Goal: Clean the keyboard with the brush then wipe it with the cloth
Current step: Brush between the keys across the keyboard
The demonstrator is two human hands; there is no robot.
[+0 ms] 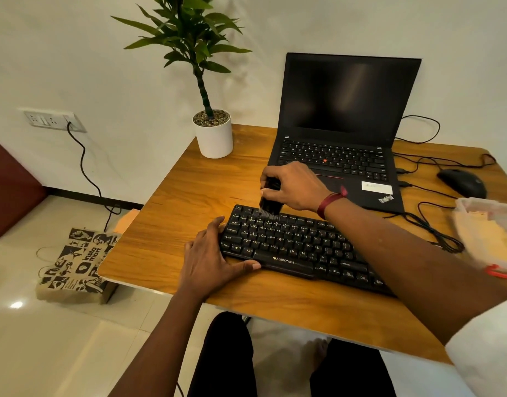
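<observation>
A black keyboard point(298, 247) lies slanted on the wooden table point(189, 202). My right hand point(292, 187) grips a black brush point(271, 202) upright, its bristles touching the top-left rows of keys. My left hand point(212, 256) rests flat on the table against the keyboard's left end, thumb along its front edge. At the right edge, a clear plastic container point(490, 233) holds something pale yellow; I cannot tell whether that is the cloth.
An open black laptop point(344, 133) stands behind the keyboard. A white pot with a plant point(213, 134) sits at the back left corner. A black mouse point(461, 183) and tangled cables point(435, 227) lie at the right. A paper bag point(75, 265) stands on the floor.
</observation>
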